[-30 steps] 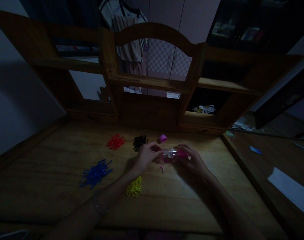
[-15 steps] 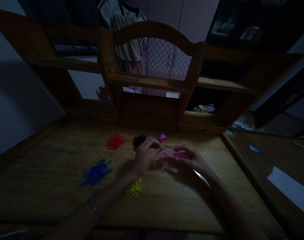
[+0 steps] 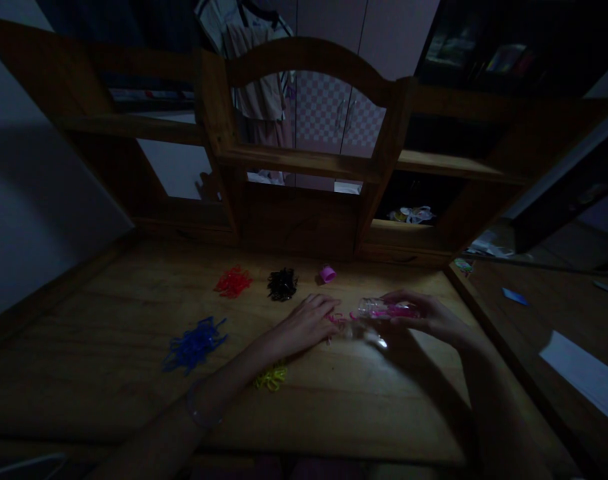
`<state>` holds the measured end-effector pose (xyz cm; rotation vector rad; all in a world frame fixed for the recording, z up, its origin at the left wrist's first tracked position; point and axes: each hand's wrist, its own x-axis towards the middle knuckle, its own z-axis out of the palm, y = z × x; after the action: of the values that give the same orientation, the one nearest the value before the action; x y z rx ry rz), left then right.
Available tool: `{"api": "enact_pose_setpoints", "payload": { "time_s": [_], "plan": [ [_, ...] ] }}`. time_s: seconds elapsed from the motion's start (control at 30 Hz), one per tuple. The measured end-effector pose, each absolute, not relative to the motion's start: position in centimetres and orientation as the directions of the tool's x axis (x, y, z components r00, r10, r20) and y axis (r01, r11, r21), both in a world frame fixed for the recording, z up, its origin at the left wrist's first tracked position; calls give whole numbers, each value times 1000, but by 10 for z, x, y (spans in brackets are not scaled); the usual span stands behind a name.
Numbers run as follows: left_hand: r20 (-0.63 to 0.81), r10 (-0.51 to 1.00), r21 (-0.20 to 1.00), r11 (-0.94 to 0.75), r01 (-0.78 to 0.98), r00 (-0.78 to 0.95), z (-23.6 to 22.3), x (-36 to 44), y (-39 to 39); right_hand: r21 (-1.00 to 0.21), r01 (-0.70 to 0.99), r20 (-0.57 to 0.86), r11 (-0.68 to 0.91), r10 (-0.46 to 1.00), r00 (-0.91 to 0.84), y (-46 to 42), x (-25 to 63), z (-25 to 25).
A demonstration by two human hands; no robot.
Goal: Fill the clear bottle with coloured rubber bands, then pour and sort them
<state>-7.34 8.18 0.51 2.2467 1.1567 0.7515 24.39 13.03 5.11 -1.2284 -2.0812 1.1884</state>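
Observation:
My right hand [image 3: 429, 317] is wrapped round a small clear bottle [image 3: 370, 307], which lies on its side in the air with its mouth pointing left. Bright pink strips, perhaps rubber bands, show inside it. Below and left of the mouth, several pink bands [image 3: 337, 321] lie loose on the table. My left hand [image 3: 307, 323] rests palm down beside them, fingers stretched out and partly covering them. A pink cap [image 3: 328, 274] sits farther back. Near my left forearm is a heap of yellow bands [image 3: 271, 377], partly hidden by it.
Heaps of red bands [image 3: 233, 282], black bands [image 3: 283, 285] and blue bands [image 3: 195, 345] lie on the wooden table [image 3: 374, 407]. A wooden shelf frame [image 3: 304, 160] rises along the back edge. White paper [image 3: 584, 373] lies on the surface at right.
The bottle has moved right in my right hand, away from my left. My left hand has come down from the bottle mouth to the pink bands, its fingers straightened.

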Motion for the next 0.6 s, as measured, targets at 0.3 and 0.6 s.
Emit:
{"api": "enact_pose_setpoints", "payload": {
  "time_s": [0.3,0.6],
  "plan": [
    [198,699,598,-641,481,687,14,-79,77,-839,496,-85,226,844,-529,128,240,48],
    [184,687,613,-639,465,703,12,-81,79,-818,524,-104,238,835,-541,129,240,50]
  ]
}}
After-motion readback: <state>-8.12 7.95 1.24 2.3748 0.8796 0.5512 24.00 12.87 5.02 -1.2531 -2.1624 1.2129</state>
